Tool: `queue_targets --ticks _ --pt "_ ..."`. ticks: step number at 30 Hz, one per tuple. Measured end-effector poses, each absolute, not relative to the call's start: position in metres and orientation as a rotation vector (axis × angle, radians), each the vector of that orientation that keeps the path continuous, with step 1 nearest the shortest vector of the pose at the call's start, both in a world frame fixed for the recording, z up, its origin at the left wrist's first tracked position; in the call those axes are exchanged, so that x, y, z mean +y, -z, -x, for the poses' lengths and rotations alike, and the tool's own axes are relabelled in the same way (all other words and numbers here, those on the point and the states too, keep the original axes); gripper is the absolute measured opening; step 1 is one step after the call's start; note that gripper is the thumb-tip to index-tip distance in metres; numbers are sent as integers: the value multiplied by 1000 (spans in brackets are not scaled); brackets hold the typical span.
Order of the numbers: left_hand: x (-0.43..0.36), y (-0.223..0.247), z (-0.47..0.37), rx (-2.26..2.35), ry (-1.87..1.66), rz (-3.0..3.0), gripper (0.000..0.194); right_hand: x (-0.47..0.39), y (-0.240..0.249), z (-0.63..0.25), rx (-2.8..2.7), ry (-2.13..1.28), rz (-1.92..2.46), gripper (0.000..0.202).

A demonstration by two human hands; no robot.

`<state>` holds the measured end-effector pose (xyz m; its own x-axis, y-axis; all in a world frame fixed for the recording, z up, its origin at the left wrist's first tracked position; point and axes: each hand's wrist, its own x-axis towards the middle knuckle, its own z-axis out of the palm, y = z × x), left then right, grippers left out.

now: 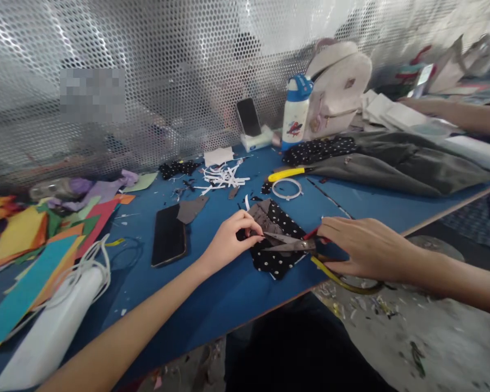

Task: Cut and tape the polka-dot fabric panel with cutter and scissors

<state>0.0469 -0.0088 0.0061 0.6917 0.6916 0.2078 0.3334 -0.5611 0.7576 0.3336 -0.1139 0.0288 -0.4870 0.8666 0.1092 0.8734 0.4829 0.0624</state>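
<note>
Black fabric with white dots [275,264] lies near the front edge of the blue table, with a grey patch of cloth on it. My left hand [237,235] pinches at the left side of this fabric, thumb and forefinger together. My right hand [351,245] is closed round the handles of large scissors [296,245], one handle red and one yellow. The scissor blades are parted over the fabric, their tips pointing left, close to my left fingertips. What lies between those fingertips is mostly hidden.
A black phone [168,237], white strips [222,178], a clear ring [287,188] and a yellow-handled tool [286,174] lie around. A bottle [296,114] and backpack [338,87] stand behind. Coloured sheets and a white power strip [53,332] are left. Another person's arm [461,115] reaches in right.
</note>
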Motion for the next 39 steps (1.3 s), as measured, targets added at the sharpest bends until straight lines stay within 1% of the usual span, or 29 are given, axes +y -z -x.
queue_targets --ticks 3,10,15,21,27,30,32,35,36,39 --pt "-8 -5 -48 791 -659 -2173 6 -110 -28 -326 -2720 153 1586 30" --pt "-8 -5 -49 810 -655 -2156 8 -106 -29 -317 -2801 286 1527 33" --pt "-7 -4 -49 815 -654 -2150 10 -108 -27 -317 -2819 222 1546 32" --pt "-6 -7 -49 823 -649 -2144 7 -108 -24 -319 -2827 146 1543 29" --pt "-3 -7 -48 813 -630 -2139 10 -103 -27 -320 -2862 152 1504 27" --pt "-3 -7 -48 816 -623 -2135 11 -101 -30 -324 -2894 225 1505 27" --pt "-3 -7 -48 820 -621 -2131 11 -98 -31 -327 -2910 320 1474 35" --pt "-3 -7 -48 824 -623 -2124 10 -93 -32 -329 -2906 401 1408 57" --pt "-3 -7 -49 825 -623 -2122 10 -90 -33 -329 -2906 398 1400 61" --pt "-1 -7 -48 828 -623 -2115 10 -83 -36 -326 -2923 349 1391 63"
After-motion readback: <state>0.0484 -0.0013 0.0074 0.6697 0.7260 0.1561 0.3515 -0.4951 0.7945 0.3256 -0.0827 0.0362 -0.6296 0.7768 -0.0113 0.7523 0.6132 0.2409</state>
